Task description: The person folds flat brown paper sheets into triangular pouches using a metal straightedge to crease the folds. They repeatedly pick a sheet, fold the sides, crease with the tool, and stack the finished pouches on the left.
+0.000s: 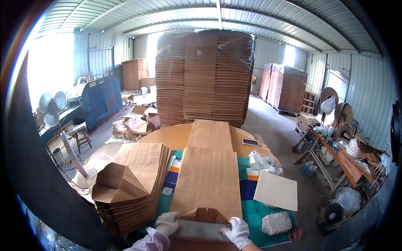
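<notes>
A long brown paper bag (205, 175) lies lengthwise on the table in front of me, its near end folded open into a small pocket. Across that near end is a flat grey strip (199, 231), like a metal or board plate. My left hand (167, 224), in a white glove, is closed at the strip's left end. My right hand (238, 233), gloved too, grips its right end with bent fingers. Another brown bag (209, 131) extends from under the far end of the first. To the left stands a thick pile of paper bags (138, 163), the top one's end opened out (117, 184).
On the table's right are a pale square board (275, 190), a wrapped block (276, 223), red-handled scissors (295, 234), crumpled plastic (263, 161) and a phone (250, 142). Beyond rises a tall plastic-wrapped stack (203, 79). A fan (52, 106) stands left; a cluttered bench (341, 159) right.
</notes>
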### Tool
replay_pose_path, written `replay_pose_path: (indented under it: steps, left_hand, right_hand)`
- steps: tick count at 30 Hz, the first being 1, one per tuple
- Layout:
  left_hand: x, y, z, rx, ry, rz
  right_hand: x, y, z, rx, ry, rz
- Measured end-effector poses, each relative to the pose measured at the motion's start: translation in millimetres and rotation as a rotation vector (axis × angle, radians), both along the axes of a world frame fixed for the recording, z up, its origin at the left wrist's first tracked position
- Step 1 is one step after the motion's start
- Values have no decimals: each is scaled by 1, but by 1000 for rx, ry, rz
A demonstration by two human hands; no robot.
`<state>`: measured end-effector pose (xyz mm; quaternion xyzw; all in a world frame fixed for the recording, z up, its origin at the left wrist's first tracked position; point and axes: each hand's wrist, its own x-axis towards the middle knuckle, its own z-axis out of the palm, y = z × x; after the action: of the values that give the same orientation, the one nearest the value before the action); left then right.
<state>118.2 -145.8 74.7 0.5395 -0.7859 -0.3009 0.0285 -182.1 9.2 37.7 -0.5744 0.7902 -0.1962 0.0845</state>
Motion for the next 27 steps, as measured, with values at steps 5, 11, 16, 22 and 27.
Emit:
replay_pose_path:
  steps: [5,11,16,22,27]
  left_hand:
    - [34,-16,-6,141,-279,-55]
    - [33,-30,-40,72,-43,82]
    - [54,-9,19,83,274,296]
    - [110,-76,137,-1119,274,26]
    - [242,-173,237,-613,-14,566]
  right_hand:
    - [-10,-39,22,172,43,74]
    - [-78,-60,-44,-260,191,-197]
    - [0,9,21,496,29,-3]
    - [48,-72,19,43,-317,197]
    - [178,-237,108,-180,-658,437]
